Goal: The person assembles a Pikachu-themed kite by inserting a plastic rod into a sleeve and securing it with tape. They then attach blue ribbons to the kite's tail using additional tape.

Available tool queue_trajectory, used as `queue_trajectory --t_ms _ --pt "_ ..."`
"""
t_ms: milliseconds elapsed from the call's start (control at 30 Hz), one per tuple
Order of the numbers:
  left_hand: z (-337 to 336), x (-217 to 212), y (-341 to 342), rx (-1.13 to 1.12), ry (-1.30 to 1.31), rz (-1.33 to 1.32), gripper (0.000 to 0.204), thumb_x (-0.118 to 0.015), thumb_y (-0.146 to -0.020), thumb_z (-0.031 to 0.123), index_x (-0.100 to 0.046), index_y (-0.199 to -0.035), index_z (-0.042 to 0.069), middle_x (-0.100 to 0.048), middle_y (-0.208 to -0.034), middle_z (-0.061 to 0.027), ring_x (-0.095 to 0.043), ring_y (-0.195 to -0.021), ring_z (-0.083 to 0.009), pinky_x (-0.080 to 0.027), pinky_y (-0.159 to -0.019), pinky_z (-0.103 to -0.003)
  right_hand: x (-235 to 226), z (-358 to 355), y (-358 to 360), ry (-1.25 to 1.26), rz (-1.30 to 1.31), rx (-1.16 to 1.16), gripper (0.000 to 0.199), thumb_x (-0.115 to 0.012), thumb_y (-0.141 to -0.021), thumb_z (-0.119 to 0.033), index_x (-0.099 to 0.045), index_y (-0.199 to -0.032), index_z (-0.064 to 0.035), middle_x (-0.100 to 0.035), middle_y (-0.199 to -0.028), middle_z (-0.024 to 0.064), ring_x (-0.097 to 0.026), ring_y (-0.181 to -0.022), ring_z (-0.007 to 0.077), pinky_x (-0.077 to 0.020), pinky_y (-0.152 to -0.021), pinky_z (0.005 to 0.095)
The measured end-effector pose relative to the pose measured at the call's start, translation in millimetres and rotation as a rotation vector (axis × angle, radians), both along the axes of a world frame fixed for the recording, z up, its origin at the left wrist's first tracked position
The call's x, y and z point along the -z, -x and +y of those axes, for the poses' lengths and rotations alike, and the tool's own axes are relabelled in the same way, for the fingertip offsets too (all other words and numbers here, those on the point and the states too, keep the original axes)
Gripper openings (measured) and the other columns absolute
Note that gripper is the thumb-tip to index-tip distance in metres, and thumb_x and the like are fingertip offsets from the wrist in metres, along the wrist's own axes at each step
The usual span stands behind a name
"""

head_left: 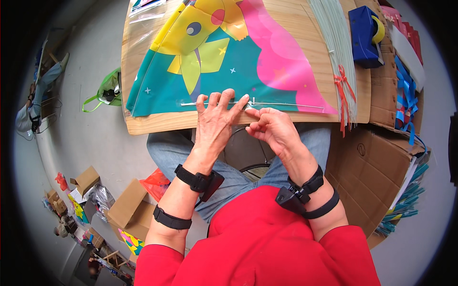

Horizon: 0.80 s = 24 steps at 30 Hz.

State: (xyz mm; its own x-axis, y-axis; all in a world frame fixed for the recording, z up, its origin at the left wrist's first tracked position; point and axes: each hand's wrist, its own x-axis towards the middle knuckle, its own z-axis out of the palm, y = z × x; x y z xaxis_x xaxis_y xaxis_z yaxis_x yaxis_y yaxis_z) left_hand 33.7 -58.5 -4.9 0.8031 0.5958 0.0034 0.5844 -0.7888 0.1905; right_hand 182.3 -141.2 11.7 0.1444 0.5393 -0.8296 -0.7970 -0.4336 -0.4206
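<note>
left hand (217, 119): fingers spread flat on kite sheet (214, 62) | right hand (269, 126): pinching thin rod (286, 104)

The kite sheet (224, 57) and the wooden board (305, 28) are cut off by the top edge of the picture, the left hand (215, 125) covers part of the thin rod (286, 105) near the board's near edge, and the right hand (273, 128) hides whatever its fingertips pinch.

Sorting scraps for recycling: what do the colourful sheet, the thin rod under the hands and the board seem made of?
Colourful sheet: likely thin glossy plastic film, printed, with sheen. Thin rod: pale, slender, perhaps fibreglass or plastic; unclear. Board: light wood, visible grain, matte.
</note>
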Motion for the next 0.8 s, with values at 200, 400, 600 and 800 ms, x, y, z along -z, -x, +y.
queue_trajectory --t_ms 200,400,600,800 --pt "7 -1 3 0.028 0.041 -0.004 0.081 -0.059 -0.073 -0.007 -0.048 -0.144 0.03 -0.051 -0.121 0.0008 -0.051 -0.112 -0.0177 -0.023 -0.109 -0.045 1 -1 -2 0.003 0.016 -0.018 0.013 -0.048 -0.077 0.007 -0.053 -0.086 -0.0015 -0.06 -0.123 0.0161 -0.064 -0.073 0.0189 -0.0579 -0.075 0.037" --pt "13 -11 -3 -0.05 0.121 -0.082 0.089 -0.056 -0.075 -0.01 -0.029 -0.155 0.018 -0.058 -0.113 0.0004 -0.056 -0.11 -0.0179 -0.013 -0.118 -0.052 4 -4 -3 -0.035 0.044 -0.004 0.011 -0.05 -0.079 0.006 -0.053 -0.084 -0.0032 -0.061 -0.122 0.016 -0.064 -0.074 0.0182 -0.0567 -0.077 0.0372" --pt "7 -12 -1 -0.069 0.118 -0.041 0.08 -0.057 -0.082 0.0 -0.027 -0.154 0.015 -0.06 -0.118 -0.0009 -0.057 -0.115 -0.0192 -0.011 -0.12 -0.056 -1 -4 -8 -0.064 0.14 0.035 0.009 -0.053 -0.082 0.005 -0.053 -0.086 -0.003 -0.061 -0.119 0.0156 -0.063 -0.075 0.0175 -0.0562 -0.078 0.0379" --pt "-11 3 12 -0.032 -0.038 -0.014 0.067 -0.059 -0.083 0.007 -0.041 -0.147 0.015 -0.058 -0.131 0.0006 -0.053 -0.125 -0.0183 -0.012 -0.121 -0.056 -4 -3 -11 -0.08 0.19 0.061 0.007 -0.053 -0.084 0.004 -0.053 -0.088 -0.0026 -0.061 -0.115 0.015 -0.061 -0.074 0.016 -0.0569 -0.077 0.0381"
